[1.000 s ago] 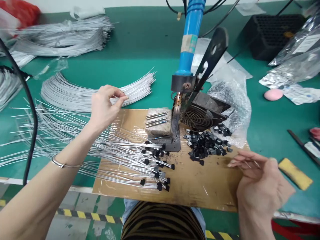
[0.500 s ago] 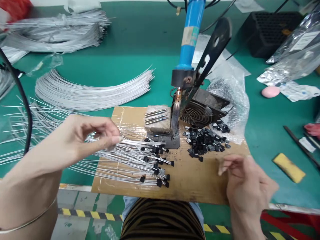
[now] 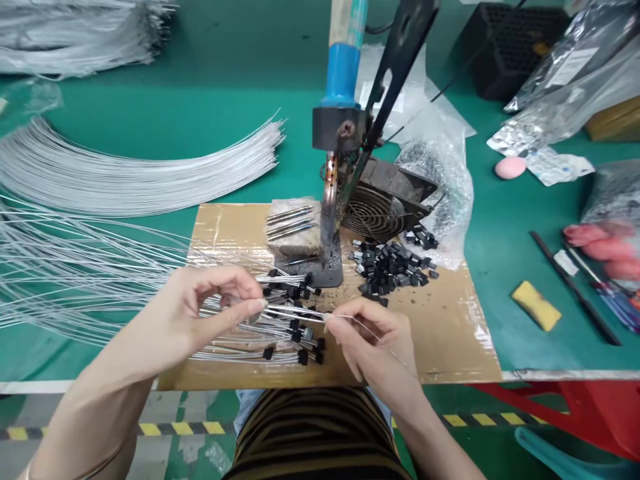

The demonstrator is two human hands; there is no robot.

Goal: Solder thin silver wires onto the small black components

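Several thin white wires [image 3: 295,312] are pinched between the thumb and fingers of my left hand [image 3: 220,303], their ends pointing right. My right hand [image 3: 373,337] is closed at the tips of these wires, thumb against forefinger. A thin pale strand [image 3: 367,328] runs from its fingertips back over the hand; its kind is unclear. Beneath both hands lie more white wires with black connectors [image 3: 303,357] on their ends. Just behind stands a soldering iron [image 3: 330,180] with a blue handle, clamped upright, its tip pointing down. Loose black connectors [image 3: 393,267] lie piled beyond my right hand.
Cardboard [image 3: 425,347] covers the front of the green table. A block with metal tips [image 3: 293,227] and a fan [image 3: 380,210] flank the iron. A curved wire bundle [image 3: 150,180] lies back left; a yellow sponge [image 3: 537,306] and black stick [image 3: 575,287] lie right.
My right hand has moved left from the cardboard's right side to the tips of the wires. My left hand keeps its pinch on them. The view has shifted to the right.
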